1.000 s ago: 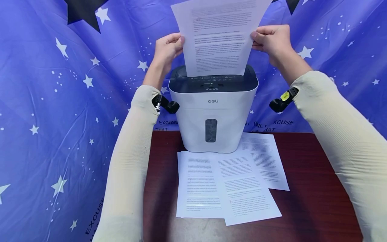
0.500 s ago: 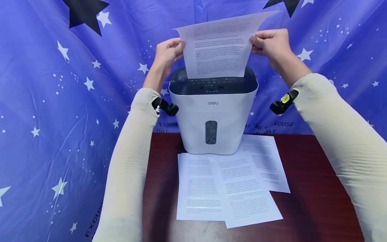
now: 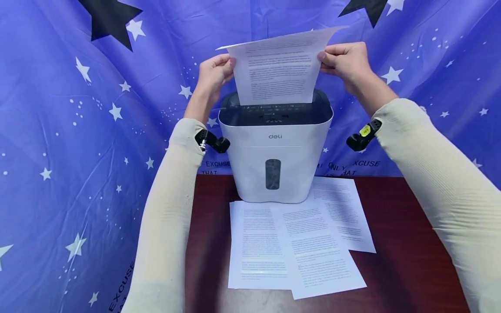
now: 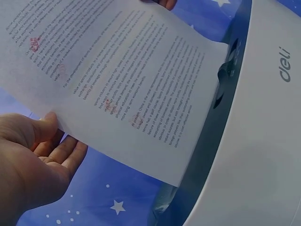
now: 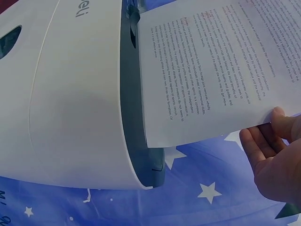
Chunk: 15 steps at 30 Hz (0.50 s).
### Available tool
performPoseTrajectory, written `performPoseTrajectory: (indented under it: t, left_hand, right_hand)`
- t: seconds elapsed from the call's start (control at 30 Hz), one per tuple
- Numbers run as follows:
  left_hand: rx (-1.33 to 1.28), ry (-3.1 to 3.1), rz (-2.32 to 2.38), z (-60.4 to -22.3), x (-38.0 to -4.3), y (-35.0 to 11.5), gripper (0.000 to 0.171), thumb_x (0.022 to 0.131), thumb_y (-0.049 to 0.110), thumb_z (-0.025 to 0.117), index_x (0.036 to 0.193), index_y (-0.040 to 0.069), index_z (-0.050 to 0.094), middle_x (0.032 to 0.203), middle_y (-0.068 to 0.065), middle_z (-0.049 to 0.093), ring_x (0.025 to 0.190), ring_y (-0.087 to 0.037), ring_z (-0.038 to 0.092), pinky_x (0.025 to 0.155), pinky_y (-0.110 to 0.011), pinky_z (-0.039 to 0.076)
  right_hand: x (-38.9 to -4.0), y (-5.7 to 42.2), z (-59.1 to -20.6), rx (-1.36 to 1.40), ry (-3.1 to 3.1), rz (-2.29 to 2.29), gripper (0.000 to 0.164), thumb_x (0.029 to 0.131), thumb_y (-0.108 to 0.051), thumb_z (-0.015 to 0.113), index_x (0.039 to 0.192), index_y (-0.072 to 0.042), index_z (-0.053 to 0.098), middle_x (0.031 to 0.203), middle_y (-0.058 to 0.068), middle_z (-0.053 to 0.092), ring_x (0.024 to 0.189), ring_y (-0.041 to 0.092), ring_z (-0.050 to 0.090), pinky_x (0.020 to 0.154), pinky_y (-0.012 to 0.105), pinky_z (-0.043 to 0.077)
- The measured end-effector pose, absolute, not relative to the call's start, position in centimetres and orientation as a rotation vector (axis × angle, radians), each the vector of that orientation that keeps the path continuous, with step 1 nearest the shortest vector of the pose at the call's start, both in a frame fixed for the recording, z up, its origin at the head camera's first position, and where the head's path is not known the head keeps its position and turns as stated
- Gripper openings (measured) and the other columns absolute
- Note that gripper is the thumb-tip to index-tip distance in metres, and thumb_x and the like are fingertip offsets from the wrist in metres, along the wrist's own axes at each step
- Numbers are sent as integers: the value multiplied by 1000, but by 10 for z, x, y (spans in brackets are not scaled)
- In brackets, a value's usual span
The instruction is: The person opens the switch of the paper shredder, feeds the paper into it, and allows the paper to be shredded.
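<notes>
Nearest me, between the two sleeves (image 3: pixel 168 204), printed loose sheets (image 3: pixel 321 248) lie overlapping on the tabletop (image 3: pixel 399 230); I can't tell how many there are, and none is being touched. Behind them stands the white deli machine (image 3: pixel 274 150) — a shredder, I judge — upright, its dark top (image 3: pixel 291 115) facing up.

Above it I have the held sheet (image 3: pixel 278 71), its lower edge at the dark top and its upper end curling back. My left hand (image 3: pixel 213 76) has a narrow grip on one side edge, thumb against fingers; my right hand (image 3: pixel 348 63) pinches the opposite edge the same way.

By my reading, this sheet is only partly in — how much is inside I can't see — and a good part of its text shows above the slot. The loose sheets would all be left to do. A blue starry curtain (image 3: pixel 98 174) hangs farthest back.
</notes>
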<state>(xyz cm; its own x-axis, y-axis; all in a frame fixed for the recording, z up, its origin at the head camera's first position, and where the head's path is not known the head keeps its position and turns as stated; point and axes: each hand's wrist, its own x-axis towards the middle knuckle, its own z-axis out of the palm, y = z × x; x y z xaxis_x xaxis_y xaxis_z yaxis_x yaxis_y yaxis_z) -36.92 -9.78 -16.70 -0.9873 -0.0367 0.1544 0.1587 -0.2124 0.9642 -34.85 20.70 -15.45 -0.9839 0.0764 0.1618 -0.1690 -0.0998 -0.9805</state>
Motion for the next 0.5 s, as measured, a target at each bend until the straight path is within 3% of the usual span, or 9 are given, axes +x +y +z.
performPoseTrajectory:
  t: [0.23,0.5]
  left_hand:
    - [-154,-1900,-2340,-165,-367,-102,26,97,2,65,122,-3,70,113,-12,74,104,-19,71,98,-25,56]
    - [-125,-1994,-2318,-166,-365,-108,28,98,5,64,125,-3,68,116,-12,72,104,-20,71,103,-28,55]
  right_hand:
    - [-349,205,-154,97,-2006,2222,10,89,1,74,89,-5,82,76,-1,76,73,14,73,65,20,61]
    - [-349,206,-154,139,-2123,2218,19,92,1,71,77,-8,78,68,1,76,59,14,73,59,22,61]
